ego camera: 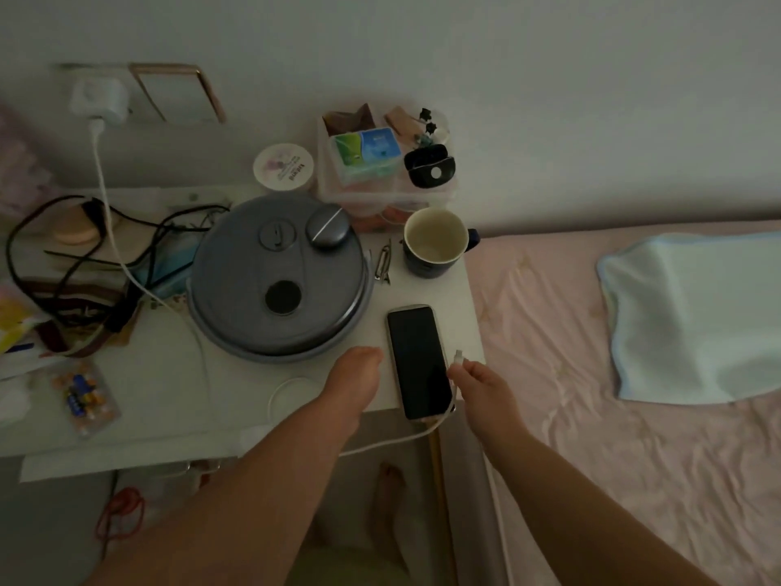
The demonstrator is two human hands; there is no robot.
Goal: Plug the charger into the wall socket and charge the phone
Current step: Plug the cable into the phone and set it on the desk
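The right hand [479,384] pinches the cable connector [458,356] between closed fingertips just beside the dark-screened phone [418,361], which lies flat at the white table's [169,374] front corner; the charger [99,99] already sits in the wall socket. The left hand [359,370] rests curled against the phone's left edge, finger state indeterminate. Risk: a misaligned insertion could push the phone off the edge, and cable tension could snag the grey round lid [279,277] or the mug [435,243].
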